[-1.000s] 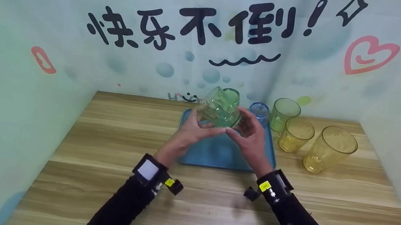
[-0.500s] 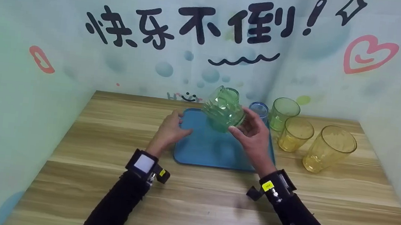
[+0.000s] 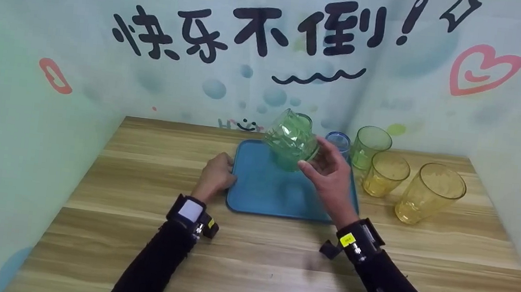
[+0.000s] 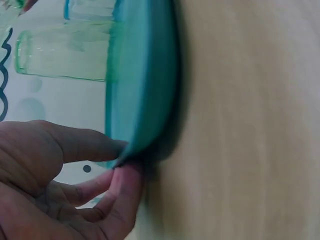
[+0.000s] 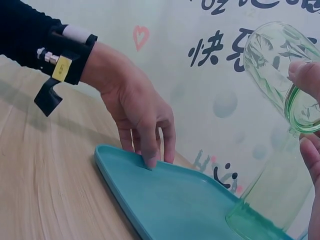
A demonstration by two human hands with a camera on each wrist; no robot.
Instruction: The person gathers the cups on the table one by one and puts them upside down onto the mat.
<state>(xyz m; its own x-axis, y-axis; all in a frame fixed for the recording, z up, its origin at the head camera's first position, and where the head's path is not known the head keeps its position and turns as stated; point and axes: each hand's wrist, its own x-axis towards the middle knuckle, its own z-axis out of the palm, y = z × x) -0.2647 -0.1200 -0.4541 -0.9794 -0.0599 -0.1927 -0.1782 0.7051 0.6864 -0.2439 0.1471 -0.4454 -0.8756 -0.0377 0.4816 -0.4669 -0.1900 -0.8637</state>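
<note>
My left hand (image 3: 215, 174) pinches the left rim of the blue tray (image 3: 284, 197); in the left wrist view, thumb and fingers (image 4: 125, 195) meet at the tray's edge. My right hand (image 3: 332, 180) holds a faceted pale green glass (image 3: 287, 133) by one end, tilted above the tray's back half. Behind it, a taller green glass (image 5: 272, 192) stands upright on the tray, partly covered by the held one in the head view. A small blue glass (image 3: 338, 142) is at the back right of the tray, partly behind my right hand.
To the right of the tray on the wooden table (image 3: 247, 270) stand another green glass (image 3: 370, 150), a short yellow glass (image 3: 384, 176) and a taller yellow glass (image 3: 429, 195). A printed backdrop (image 3: 188, 95) rises behind the table's far edge.
My left hand has let go of the green glass, moved left and down, and taken hold of the tray's rim. The right hand keeps the glass, shifted only slightly.
</note>
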